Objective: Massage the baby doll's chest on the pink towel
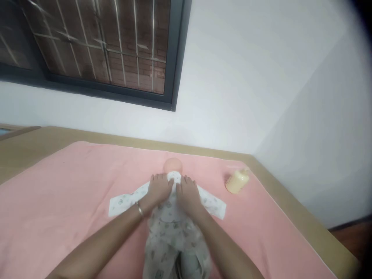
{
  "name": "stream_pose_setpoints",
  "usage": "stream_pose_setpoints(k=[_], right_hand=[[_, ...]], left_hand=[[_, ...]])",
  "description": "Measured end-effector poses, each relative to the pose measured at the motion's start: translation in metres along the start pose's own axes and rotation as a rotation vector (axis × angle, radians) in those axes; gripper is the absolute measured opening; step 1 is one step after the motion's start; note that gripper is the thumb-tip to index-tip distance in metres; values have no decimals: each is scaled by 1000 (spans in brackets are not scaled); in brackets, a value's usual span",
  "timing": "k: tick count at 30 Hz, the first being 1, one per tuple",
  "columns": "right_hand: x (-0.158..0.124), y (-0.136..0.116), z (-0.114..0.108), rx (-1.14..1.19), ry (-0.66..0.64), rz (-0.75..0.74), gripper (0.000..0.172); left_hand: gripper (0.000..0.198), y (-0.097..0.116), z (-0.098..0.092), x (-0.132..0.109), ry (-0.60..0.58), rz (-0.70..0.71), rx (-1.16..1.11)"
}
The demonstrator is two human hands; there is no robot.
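A baby doll in white printed clothes lies on its back, its round head [173, 166] pointing away from me. Both of its sleeves are stretched out sideways, the left-hand one [123, 203] and the right-hand one [214, 205]. My left hand [159, 189] rests flat on the upper chest and shoulder of the top [171, 209], fingers extended. On the other side of the collar, my right hand [188, 193] lies flat in the same way. The thumbs are near each other at the middle of the chest. Printed trousers [159, 248] cover the legs, partly out of frame.
A pink blanket [72, 186] is spread under the doll on a tan surface [37, 145]. A pale yellow bottle [237, 181] lies tilted at the right. Behind are a white wall [232, 77] and a dark-framed window [173, 58] with bars.
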State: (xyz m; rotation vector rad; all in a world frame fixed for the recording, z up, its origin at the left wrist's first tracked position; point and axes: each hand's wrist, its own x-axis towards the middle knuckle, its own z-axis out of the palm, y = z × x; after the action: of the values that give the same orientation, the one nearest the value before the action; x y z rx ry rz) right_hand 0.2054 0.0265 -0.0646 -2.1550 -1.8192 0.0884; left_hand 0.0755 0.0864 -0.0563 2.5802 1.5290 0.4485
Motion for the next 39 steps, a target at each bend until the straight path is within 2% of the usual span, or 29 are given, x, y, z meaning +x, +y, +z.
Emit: stream_pose_setpoints(k=[2,4,7,9,12,14,16,17,19,21,24,27,29,31,34,36,39], right_hand=[[-8,-3,3,-15,95,-37,43],[3,1,-1,5,-3,22,41],[34,16,-14,43,-229,140,44],[43,23,-17,59,-279,167,49],[21,19,-7,34,-165,112,49],[-4,12,4,-13,3,11,45],[-19,6,9,-37,110,-75,47],[-19,5,8,-31,109,-88,48],[-6,8,1,8,4,-42,47],[18,13,-8,53,-164,80,49],[42,19,-15,75,-261,175,59],[31,14,-12,44,-194,139,58],[15,9,-8,-5,-73,62,52],[7,6,-8,-22,-7,12,49],[18,8,-12,40,-128,101,53],[33,12,-15,72,-206,186,56],[45,14,-16,81,-237,237,60]], left_hand=[[52,-4,-7,17,-112,-89,-9],[55,-2,-7,19,-120,-133,10],[58,8,9,-8,38,-59,71],[63,14,20,-29,133,26,101],[67,12,25,-31,141,53,102],[63,6,19,-12,68,-17,73],[62,0,10,9,-8,-145,35],[63,0,8,15,-27,-201,22],[64,4,7,15,-21,-237,20],[63,13,12,-1,35,-155,46],[68,23,21,-31,123,-1,83],[68,19,19,-30,118,-5,59],[64,13,12,-13,53,-68,16],[62,10,4,4,-19,-126,-22],[62,15,2,6,-12,-136,-9],[60,21,8,-7,75,-93,37],[59,22,15,-26,155,-18,81]])
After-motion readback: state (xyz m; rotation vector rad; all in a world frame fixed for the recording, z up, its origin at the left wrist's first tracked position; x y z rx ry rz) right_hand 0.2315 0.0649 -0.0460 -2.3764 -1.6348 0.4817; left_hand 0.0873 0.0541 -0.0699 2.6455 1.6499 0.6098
